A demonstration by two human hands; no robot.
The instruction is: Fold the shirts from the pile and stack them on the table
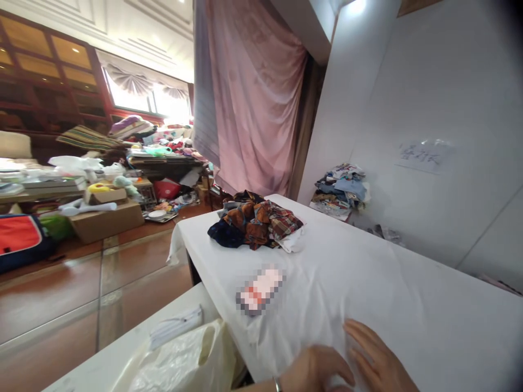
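My left hand (pixel 316 366), with a metal band at the wrist, is low over the near part of the white-covered table (pixel 359 261). Its fingers are loosely bent and apart, partly cut off by the bottom edge, and nothing shows in them. Just to the right, my right hand (pixel 378 356) has its fingers stretched out above the white cloth, also holding nothing. Whether either hand touches the cloth is hard to tell. A phone (pixel 261 291) with a blurred-out screen lies farther up the table. Beyond it sits a heap of dark, brown and plaid clothes (pixel 255 220).
A cream plastic bag (pixel 183 359) and a folded white item (pixel 176 325) rest on a lower white surface at left. Folded clothes (pixel 343 188) are stacked by the white wall. A pink curtain (pixel 257 98) hangs behind. Boxes and a cardboard box (pixel 106 218) clutter the left.
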